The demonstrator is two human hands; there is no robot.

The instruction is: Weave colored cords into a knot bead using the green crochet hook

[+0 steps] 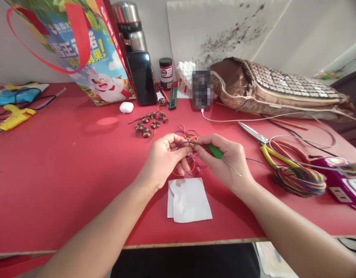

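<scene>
My left hand (pixel 168 155) is closed, thumb and index finger pinching multicoloured yarn (pixel 192 136). Opposite it, my right hand (pixel 224 156) has its fingertips closed at the same strand, almost touching the left ones. Tucked in the right hand is a crochet hook with a green handle (pixel 215 150); its thin metal shaft points back toward the wrist. Loose orange, blue and purple loops spread behind and under the fingers. From the right hand a dark strand runs to the yarn ball (pixel 299 181). What exactly lies between the fingertips is hidden.
Folded white paper (pixel 191 200) lies before my hands on the red table (pixel 79 185). Several small crocheted pieces (pixel 145 133) sit behind. Scissors (pixel 261 139) and a purple power socket (pixel 344 185) are right; a yellow glue gun (pixel 16 117) is far left. A phone (pixel 142 77) leans behind.
</scene>
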